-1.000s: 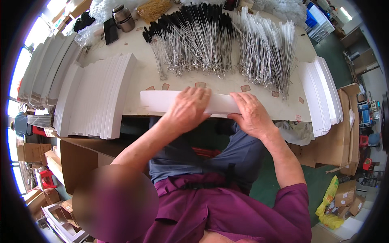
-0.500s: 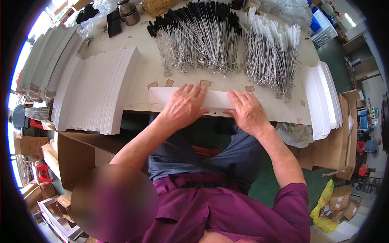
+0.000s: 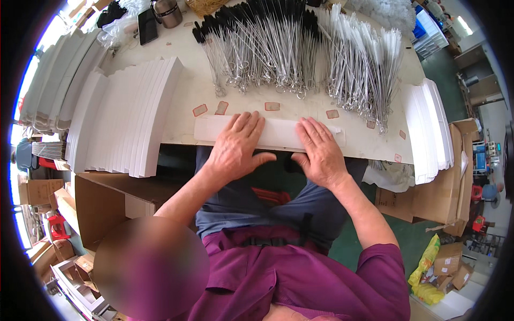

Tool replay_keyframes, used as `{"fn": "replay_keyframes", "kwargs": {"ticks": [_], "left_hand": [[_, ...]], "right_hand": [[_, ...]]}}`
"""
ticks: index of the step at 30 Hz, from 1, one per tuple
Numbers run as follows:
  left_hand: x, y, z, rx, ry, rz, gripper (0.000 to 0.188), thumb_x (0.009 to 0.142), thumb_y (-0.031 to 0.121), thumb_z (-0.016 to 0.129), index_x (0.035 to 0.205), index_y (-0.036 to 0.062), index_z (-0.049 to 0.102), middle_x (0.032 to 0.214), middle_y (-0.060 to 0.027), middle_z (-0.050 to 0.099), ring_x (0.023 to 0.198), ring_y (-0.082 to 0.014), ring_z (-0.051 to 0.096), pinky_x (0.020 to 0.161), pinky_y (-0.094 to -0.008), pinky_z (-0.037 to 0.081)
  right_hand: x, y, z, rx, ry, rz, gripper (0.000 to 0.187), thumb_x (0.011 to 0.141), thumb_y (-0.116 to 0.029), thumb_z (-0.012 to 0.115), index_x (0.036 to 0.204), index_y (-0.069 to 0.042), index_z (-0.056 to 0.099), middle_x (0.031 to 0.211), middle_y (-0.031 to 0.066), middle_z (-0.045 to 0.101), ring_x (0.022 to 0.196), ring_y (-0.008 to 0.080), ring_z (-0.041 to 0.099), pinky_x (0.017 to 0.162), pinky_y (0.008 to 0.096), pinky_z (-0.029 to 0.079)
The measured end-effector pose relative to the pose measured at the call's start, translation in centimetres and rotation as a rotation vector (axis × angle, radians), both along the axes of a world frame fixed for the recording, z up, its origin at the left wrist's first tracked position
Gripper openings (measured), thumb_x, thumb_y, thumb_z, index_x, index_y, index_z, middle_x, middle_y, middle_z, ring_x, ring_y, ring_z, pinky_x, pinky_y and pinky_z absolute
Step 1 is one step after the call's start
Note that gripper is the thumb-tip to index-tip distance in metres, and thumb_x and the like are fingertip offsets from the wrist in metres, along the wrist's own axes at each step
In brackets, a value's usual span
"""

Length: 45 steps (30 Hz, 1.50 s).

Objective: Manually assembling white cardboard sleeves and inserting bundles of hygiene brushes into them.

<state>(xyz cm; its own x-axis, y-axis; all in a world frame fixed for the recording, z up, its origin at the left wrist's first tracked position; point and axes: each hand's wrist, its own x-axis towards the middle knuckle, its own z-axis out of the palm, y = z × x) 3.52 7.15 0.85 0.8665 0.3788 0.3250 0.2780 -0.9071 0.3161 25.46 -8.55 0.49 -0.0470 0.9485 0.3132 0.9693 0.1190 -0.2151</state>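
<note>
A long white folded cardboard piece (image 3: 279, 135) lies along the near edge of the table. My left hand (image 3: 238, 143) rests flat on its left part, fingers stretched and thumb pointing inward over the edge. On its right part lies my right hand (image 3: 320, 150), also flat with fingers out and thumb toward the other hand. Beyond them spreads a row of thin wire brushes with black bristles (image 3: 262, 48), their looped ends toward me. To the right of those is a heap of white-bristled wire brushes (image 3: 361, 64).
Stacked white cardboard pieces (image 3: 126, 115) stand at left, and another white stack (image 3: 428, 128) at right. A phone (image 3: 148, 27) and a metal flask (image 3: 168, 13) sit at the far left. Open cardboard boxes (image 3: 107, 206) flank my legs. Small paper labels (image 3: 272, 106) dot the tabletop (image 3: 182, 101).
Both hands have flattened out on the white cardboard, with thumbs moved off its near edge. The cardboard has gone from a raised, folded shape to lying flatter.
</note>
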Motion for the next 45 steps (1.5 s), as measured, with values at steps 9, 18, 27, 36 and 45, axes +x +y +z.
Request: {"fn": "replay_keyframes", "kwargs": {"ticks": [9, 18, 27, 36, 45], "left_hand": [[-0.1, -0.7, -1.1, 0.072, 0.229, 0.06, 0.103, 0.079, 0.052, 0.08, 0.153, -0.0067, 0.04, 0.158, -0.0278, 0.042, 0.149, -0.0417, 0.039, 0.126, -0.0523, 0.025], [-4.1, 1.5, -1.9, 0.14, 0.173, 0.196, 0.094, 0.078, 0.037, 0.086, 0.148, -0.0091, 0.043, 0.157, -0.029, 0.042, 0.145, -0.0427, 0.042, 0.121, -0.0551, 0.031], [-3.3, -2.2, 4.9, -0.148, 0.301, -0.052, 0.068, 0.08, 0.037, 0.084, 0.125, -0.0078, 0.061, 0.125, -0.028, 0.065, 0.121, -0.0448, 0.059, 0.11, -0.0506, 0.044], [1.8, -3.5, 5.1, -0.652, 0.25, -0.094, 0.062, 0.08, 0.028, 0.083, 0.128, -0.0026, 0.06, 0.105, -0.027, 0.071, 0.1, -0.0407, 0.072, 0.087, -0.0452, 0.057], [0.1, -5.4, 3.2, -0.658, 0.081, 0.013, 0.067, 0.078, 0.021, 0.083, 0.136, -0.0011, 0.056, 0.109, -0.025, 0.071, 0.099, -0.039, 0.073, 0.085, -0.0441, 0.058]], "right_hand": [[-2.1, 1.0, -1.0, -0.134, -0.091, -0.068, 0.082, 0.087, -0.029, 0.076, 0.151, 0.008, 0.04, 0.158, 0.0231, 0.042, 0.149, 0.0389, 0.038, 0.126, 0.0502, 0.026], [1.5, -2.9, -1.0, -0.104, -0.056, -0.268, 0.089, 0.089, -0.039, 0.077, 0.154, 0.008, 0.037, 0.159, 0.0222, 0.041, 0.149, 0.0368, 0.037, 0.126, 0.0496, 0.027], [3.0, -5.0, 1.3, 0.117, -0.079, -0.009, 0.047, 0.08, -0.009, 0.071, 0.126, 0.0, 0.068, 0.129, 0.0123, 0.068, 0.13, 0.031, 0.059, 0.116, 0.0482, 0.042], [-0.8, -2.4, 3.7, 0.27, 0.18, 0.051, 0.044, 0.081, -0.011, 0.081, 0.123, -0.002, 0.07, 0.122, 0.0142, 0.069, 0.127, 0.0324, 0.059, 0.108, 0.0481, 0.048], [-3.2, -4.2, 0.6, 0.366, 0.488, -0.163, 0.04, 0.085, -0.007, 0.082, 0.122, 0.003, 0.069, 0.095, 0.0146, 0.073, 0.078, 0.0286, 0.072, 0.069, 0.037, 0.059]]}}
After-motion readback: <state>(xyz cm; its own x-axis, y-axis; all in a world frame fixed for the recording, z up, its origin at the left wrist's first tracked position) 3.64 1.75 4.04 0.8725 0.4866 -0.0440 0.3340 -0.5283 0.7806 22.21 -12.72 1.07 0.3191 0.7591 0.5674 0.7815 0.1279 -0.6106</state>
